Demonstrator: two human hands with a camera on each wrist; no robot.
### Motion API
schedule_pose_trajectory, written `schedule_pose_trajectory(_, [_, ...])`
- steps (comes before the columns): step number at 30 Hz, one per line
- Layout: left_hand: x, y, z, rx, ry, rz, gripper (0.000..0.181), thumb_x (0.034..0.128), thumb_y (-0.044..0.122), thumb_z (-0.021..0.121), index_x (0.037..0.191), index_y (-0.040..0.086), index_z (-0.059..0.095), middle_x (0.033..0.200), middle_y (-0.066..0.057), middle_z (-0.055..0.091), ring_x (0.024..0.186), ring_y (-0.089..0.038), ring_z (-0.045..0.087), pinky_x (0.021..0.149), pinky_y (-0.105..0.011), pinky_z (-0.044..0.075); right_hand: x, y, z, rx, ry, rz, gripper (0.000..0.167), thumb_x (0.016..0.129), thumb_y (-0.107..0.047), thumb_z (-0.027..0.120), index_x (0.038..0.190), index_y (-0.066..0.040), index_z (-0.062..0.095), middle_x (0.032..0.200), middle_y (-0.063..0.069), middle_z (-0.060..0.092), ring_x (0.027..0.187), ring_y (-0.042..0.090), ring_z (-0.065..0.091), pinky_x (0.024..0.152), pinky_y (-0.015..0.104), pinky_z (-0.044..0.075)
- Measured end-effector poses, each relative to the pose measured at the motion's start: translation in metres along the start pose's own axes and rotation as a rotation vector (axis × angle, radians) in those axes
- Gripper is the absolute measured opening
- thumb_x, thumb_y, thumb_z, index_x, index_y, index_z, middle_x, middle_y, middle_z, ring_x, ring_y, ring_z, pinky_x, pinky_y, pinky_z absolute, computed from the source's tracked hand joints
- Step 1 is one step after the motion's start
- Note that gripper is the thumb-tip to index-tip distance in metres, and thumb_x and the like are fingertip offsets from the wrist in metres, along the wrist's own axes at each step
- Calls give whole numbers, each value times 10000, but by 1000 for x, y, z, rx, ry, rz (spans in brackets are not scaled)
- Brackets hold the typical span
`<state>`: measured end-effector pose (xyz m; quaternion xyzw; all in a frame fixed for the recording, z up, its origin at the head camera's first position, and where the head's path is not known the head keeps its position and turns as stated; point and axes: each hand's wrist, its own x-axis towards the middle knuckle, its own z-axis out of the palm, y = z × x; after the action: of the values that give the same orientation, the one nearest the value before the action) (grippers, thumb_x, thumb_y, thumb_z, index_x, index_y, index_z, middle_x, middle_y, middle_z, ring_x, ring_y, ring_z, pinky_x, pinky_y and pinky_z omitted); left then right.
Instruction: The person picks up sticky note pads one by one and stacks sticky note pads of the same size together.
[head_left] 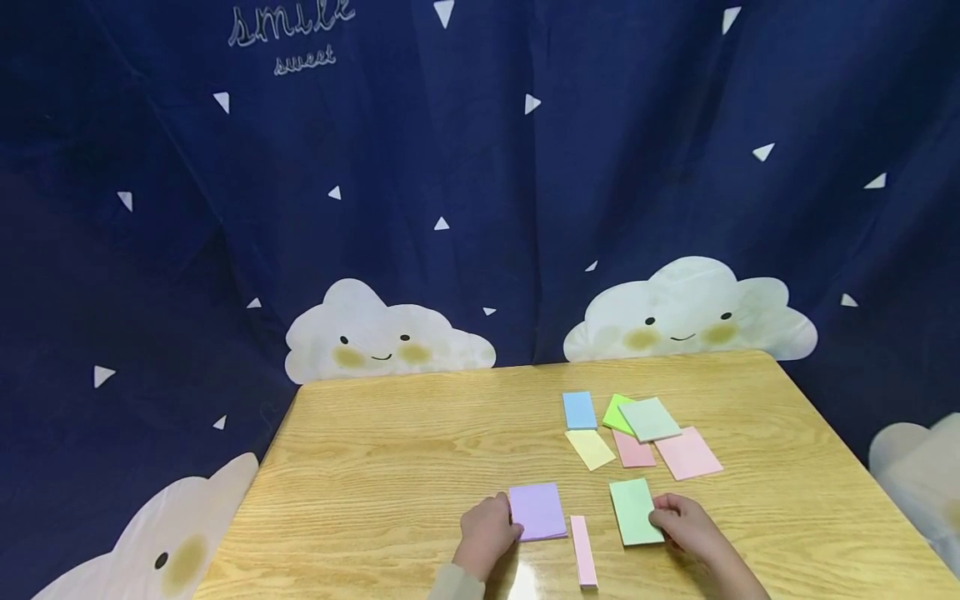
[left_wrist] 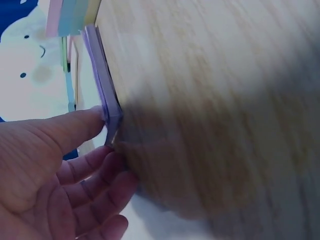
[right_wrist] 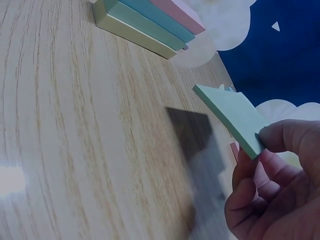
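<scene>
In the head view, my left hand (head_left: 486,532) pinches the near left corner of a purple sticky note pad (head_left: 537,511). Its thumb lies on top in the left wrist view, with the index fingertip at the pad's edge (left_wrist: 102,75). A light green sticky note pad (head_left: 633,512) is held by its right edge between thumb and fingers of my right hand (head_left: 692,528). The right wrist view shows this green pad (right_wrist: 232,112) raised over the table, its shadow below. Between both hands stands a narrow stack of sticky notes (head_left: 582,550), pink on top, with blue, green and yellow layers (right_wrist: 145,30).
Farther back on the wooden table (head_left: 390,450) lie a blue pad (head_left: 579,410), a pale yellow pad (head_left: 590,449), a bright green pad (head_left: 615,414) partly under a pale green one (head_left: 649,419), a rose pad (head_left: 633,450) and a light pink pad (head_left: 689,453). A dark blue curtain (head_left: 420,150) hangs behind.
</scene>
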<state>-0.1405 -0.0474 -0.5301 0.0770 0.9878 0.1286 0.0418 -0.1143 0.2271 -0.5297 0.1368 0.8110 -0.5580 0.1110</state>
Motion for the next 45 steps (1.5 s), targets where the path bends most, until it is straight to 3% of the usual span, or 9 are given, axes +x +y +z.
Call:
schedule_pose_trajectory(7, [0, 5, 1, 66, -3, -18, 326, 677, 292, 754, 764, 68, 533, 678, -47, 553, 640, -230, 579, 547, -378, 445, -2, 3, 2, 6, 2, 13, 230, 754, -38, 515, 938, 97, 537, 648, 24, 474, 545, 132, 432, 480, 237, 356])
schedule_pose_trajectory(14, [-2, 7, 0, 67, 3, -32, 331, 666, 277, 762, 774, 52, 545, 687, -65, 566, 642, -239, 582, 548, -384, 448, -4, 7, 4, 37, 0, 32, 231, 740, -35, 511, 933, 91, 536, 642, 27, 466, 546, 133, 422, 481, 241, 353])
schedule_pose_trajectory(25, [-4, 9, -2, 90, 13, -40, 330, 673, 287, 754, 767, 61, 532, 677, -53, 551, 627, -223, 573, 541, -362, 447, -9, 15, 2, 103, -98, -20, 201, 764, -27, 492, 915, 104, 513, 607, -13, 433, 471, 53, 371, 436, 178, 309])
schedule_pose_trajectory(39, [-2, 11, 0, 116, -29, -82, 338, 691, 305, 742, 796, 51, 546, 699, -68, 548, 625, -236, 574, 545, -367, 460, -13, 10, 2, 74, -57, 22, 232, 762, -51, 506, 938, 98, 529, 648, -4, 469, 516, 67, 409, 452, 178, 336])
schedule_pose_trajectory(45, [-3, 12, -3, 114, -19, -88, 333, 684, 297, 744, 780, 52, 540, 701, -76, 559, 625, -247, 582, 547, -374, 461, -12, 14, 1, 67, -85, 5, 236, 779, -51, 503, 950, 112, 512, 634, -7, 459, 501, 59, 396, 450, 178, 329])
